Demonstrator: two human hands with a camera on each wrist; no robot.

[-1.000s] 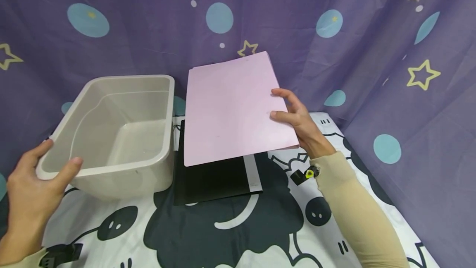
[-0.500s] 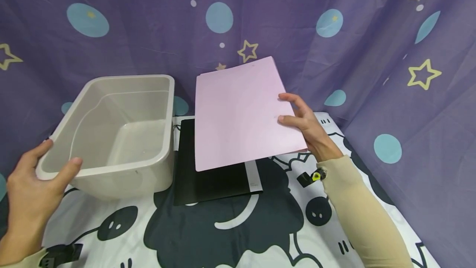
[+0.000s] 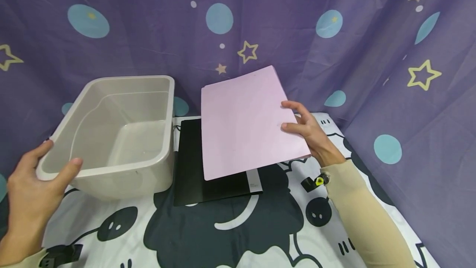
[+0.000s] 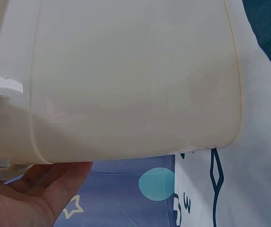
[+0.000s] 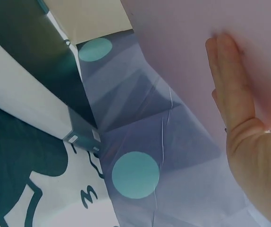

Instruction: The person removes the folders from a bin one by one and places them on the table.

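My right hand (image 3: 311,135) pinches the right edge of a pink folder (image 3: 247,129), its thumb on the near face. In the right wrist view, straight fingers (image 5: 232,78) lie along the folder's other face. The folder is tilted and overlaps a flat black folder (image 3: 212,191) with a white strip, hiding much of it. At the left, my left hand (image 3: 35,187) grips the near-left corner of an off-white plastic bin (image 3: 120,168), thumb over the rim. The bin's outer wall (image 4: 135,85) fills most of the left wrist view.
A cloth with sheep drawings (image 3: 208,239) covers the surface under the bin and the black folder. Behind them hangs a purple curtain (image 3: 275,3) with stars and blue dots, which also runs along the right side.
The pink folder and my right hand have moved right and downward, uncovering more of the black folder's left side. My left hand and the bin have stayed in place.
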